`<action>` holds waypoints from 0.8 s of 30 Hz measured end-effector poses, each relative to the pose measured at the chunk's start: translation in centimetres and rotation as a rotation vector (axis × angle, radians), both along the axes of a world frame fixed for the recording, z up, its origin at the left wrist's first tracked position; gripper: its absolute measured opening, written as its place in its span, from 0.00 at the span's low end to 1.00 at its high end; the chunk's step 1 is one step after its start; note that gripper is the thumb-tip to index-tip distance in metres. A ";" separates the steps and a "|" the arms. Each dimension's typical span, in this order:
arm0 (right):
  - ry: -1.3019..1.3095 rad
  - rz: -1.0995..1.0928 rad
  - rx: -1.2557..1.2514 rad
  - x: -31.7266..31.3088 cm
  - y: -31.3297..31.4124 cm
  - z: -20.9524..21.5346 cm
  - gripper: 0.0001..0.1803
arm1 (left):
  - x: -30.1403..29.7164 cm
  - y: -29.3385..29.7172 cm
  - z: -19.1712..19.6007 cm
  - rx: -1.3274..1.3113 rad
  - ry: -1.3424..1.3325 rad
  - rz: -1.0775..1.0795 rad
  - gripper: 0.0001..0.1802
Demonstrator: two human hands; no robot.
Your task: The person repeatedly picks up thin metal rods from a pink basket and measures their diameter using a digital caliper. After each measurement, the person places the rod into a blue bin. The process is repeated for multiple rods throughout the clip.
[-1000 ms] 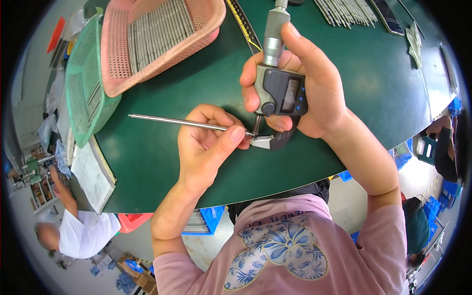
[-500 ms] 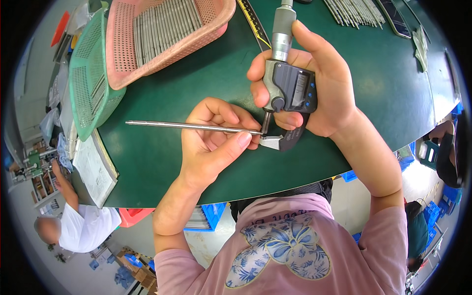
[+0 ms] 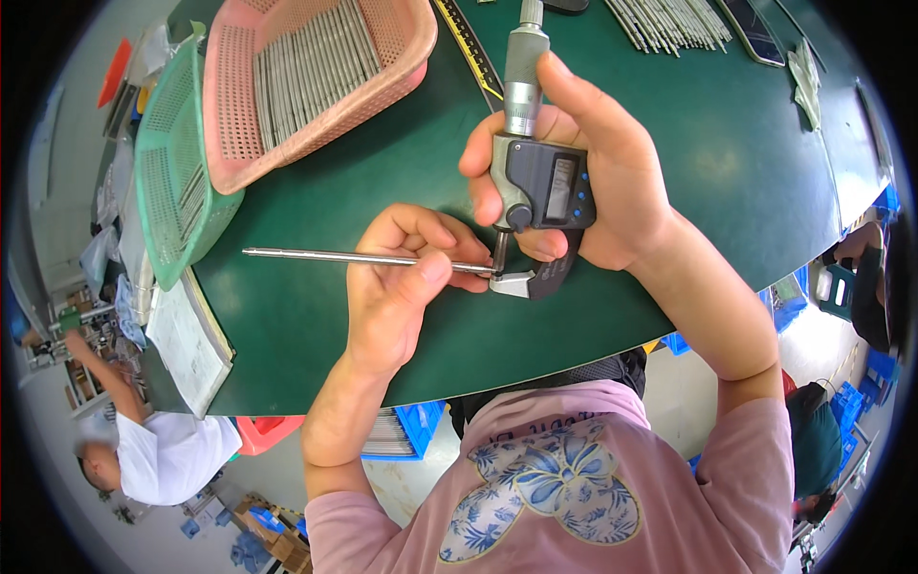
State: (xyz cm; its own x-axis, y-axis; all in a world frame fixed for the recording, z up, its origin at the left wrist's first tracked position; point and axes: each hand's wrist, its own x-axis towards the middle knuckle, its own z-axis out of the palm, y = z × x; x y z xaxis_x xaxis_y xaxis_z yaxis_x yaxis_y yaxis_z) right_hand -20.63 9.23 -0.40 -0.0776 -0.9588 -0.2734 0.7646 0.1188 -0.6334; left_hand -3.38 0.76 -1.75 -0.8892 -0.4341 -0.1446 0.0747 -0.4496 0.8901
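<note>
Fingers, left: the left hand pinches a thin metal rod, thumb on top, near the rod's right end.
Fingers, right: the right hand is wrapped around a digital micrometer, thumb and forefinger at its ribbed barrel.
Rod: lies level above the green bench, its right end sitting between the micrometer's measuring faces, its left end pointing toward the baskets.
Baskets: a pink basket filled with similar rods, tilted against a green basket.
Far edge: more loose rods lie on the bench.
</note>
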 end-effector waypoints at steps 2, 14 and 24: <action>0.004 -0.001 0.000 0.0 0.0 -0.1 0.34 | -0.3 0.4 0.3 0.020 -0.009 0.073 0.10; 0.129 -0.100 -0.111 -0.8 0.1 0.7 0.35 | 2.1 -2.7 1.9 -0.587 -0.342 0.008 0.11; -0.069 -0.064 -0.087 -0.2 0.5 0.2 0.25 | 3.3 -5.2 3.1 -0.185 0.349 -0.038 0.35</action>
